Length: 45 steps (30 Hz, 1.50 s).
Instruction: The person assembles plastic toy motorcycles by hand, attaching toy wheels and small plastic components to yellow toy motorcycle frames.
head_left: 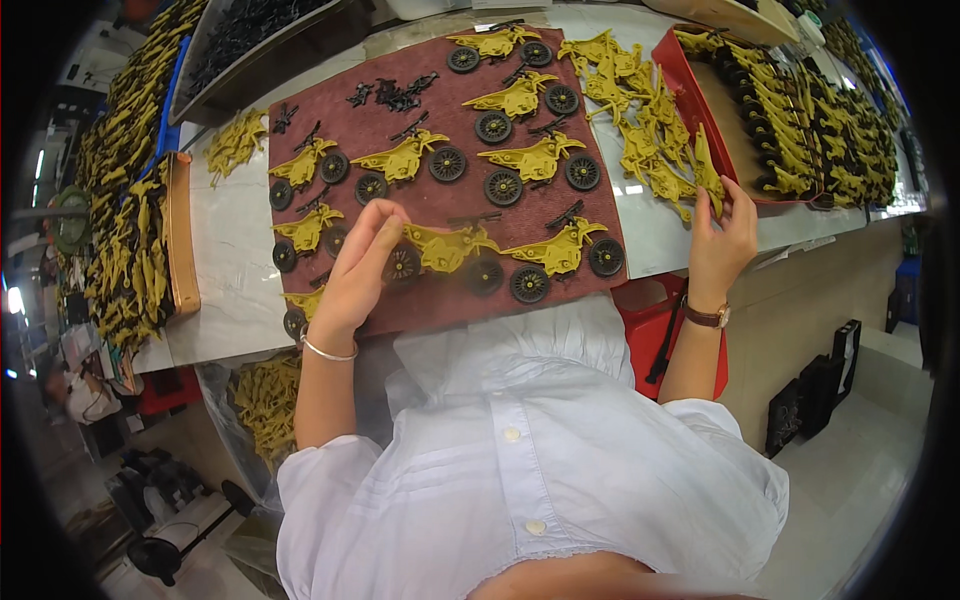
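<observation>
My left hand (362, 265) is over the left-middle of the dark red mat (420, 95), its fingers closed in a pinch. Anything between the fingertips is hidden. Right beside them is a yellow toy motorcycle (447, 248) with black wheels, smeared by blur; I cannot tell whether the fingers touch it. At the table's right side, my right hand (722, 240) grips a yellow plastic motorcycle body (706, 168) between thumb and fingers. That piece tilts upward beside a loose pile of similar yellow bodies (640, 120).
Several toy motorcycles (535, 158) stand in rows on the mat, with small black parts (395, 93) behind. A red-rimmed box (725, 150) of stacked motorcycles is at right. A grey bin (270, 50) stands back left; yellow pieces (238, 145) lie nearby. A red stool (645, 300) is below the table.
</observation>
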Motion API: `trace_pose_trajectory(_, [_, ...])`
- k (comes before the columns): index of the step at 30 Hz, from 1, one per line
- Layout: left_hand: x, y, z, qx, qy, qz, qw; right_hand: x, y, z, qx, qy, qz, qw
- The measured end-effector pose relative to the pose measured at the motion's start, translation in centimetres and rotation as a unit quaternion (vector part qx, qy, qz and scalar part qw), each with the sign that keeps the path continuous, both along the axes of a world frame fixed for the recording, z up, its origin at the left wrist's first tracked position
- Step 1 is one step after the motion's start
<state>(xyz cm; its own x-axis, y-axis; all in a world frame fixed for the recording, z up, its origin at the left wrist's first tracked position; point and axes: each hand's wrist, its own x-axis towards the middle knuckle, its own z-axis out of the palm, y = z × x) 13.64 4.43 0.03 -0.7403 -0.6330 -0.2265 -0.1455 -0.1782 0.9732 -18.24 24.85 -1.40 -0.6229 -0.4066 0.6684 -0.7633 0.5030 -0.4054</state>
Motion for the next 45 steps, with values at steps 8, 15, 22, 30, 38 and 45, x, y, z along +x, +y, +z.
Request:
trace_pose_trajectory(8, [-0.1, 0.6, 0.8, 0.163, 0.052, 0.086, 0.982, 2.8, -1.0, 3.9, -0.263, -0.244, 0.161, 0.92])
trace_pose_trajectory(15, [-0.5, 1.8, 1.5, 0.218, 0.143, 0.088, 0.961, 9.8, -5.4, 4.8, -0.158, -0.546, 0.44, 0.695])
trace_pose_trajectory(22, [-0.9, 3.4, 0.5, 0.26, 0.214, 0.111, 0.935, 12.7, -7.8, 4.4, -0.038, -0.531, 0.466, 0.706])
trace_pose_trajectory(30, [-0.7, 3.8, -0.2, 0.26, 0.247, 0.106, 0.927, 12.7, -7.8, 3.6, -0.008, -0.492, 0.464, 0.736])
trace_pose_trajectory(38, [-1.0, 4.5, 0.0, 0.252, 0.252, 0.12, 0.927, 12.8, -7.4, 3.4, 0.039, -0.403, 0.448, 0.797])
trace_pose_trajectory(45, [-2.0, 6.0, -0.4, 0.045, 0.187, 0.155, 0.969, 13.6, -6.3, 2.8, -0.054, -0.294, 0.419, 0.857])
